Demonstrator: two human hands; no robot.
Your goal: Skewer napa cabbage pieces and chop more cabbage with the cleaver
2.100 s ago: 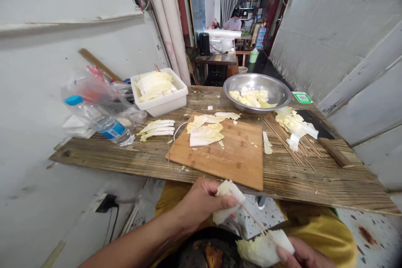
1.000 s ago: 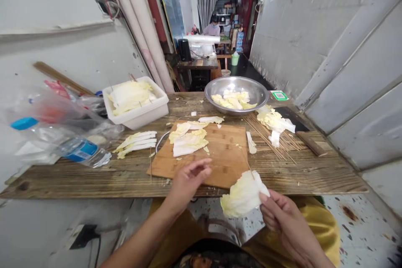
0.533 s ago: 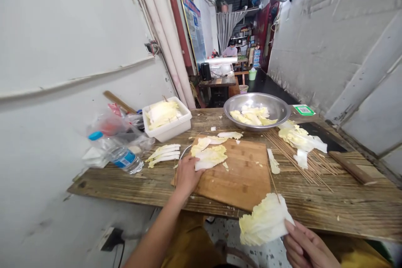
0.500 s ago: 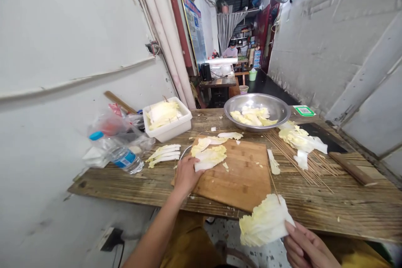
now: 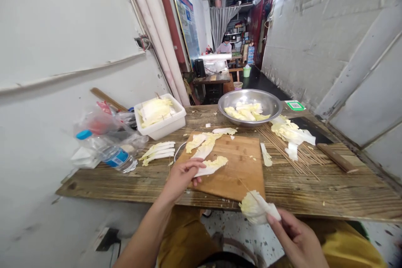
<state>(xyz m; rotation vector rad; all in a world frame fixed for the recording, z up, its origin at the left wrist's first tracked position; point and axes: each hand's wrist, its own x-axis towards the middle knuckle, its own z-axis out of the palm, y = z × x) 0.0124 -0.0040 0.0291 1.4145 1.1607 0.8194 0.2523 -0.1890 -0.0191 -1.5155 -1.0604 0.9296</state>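
Note:
My left hand (image 5: 181,174) pinches a pale cabbage leaf piece (image 5: 212,164) at the near left of the wooden cutting board (image 5: 234,171), lifting it toward me. Two more leaf pieces (image 5: 199,141) lie further back on the board. My right hand (image 5: 293,236) is closed on a bamboo skewer threaded with folded cabbage leaves (image 5: 256,207), held just below the table's front edge.
A steel bowl of cabbage (image 5: 249,106) stands at the back, with a white tub of skewered cabbage (image 5: 158,113) to its left. Loose skewers and leaves (image 5: 292,138) and a cleaver (image 5: 326,146) lie right. A water bottle (image 5: 108,153) lies left. A person sits far back.
My left hand reached onto the board, took one leaf piece off the pile and drew it toward me. My right hand stayed low with the skewered cabbage, which now looks more folded.

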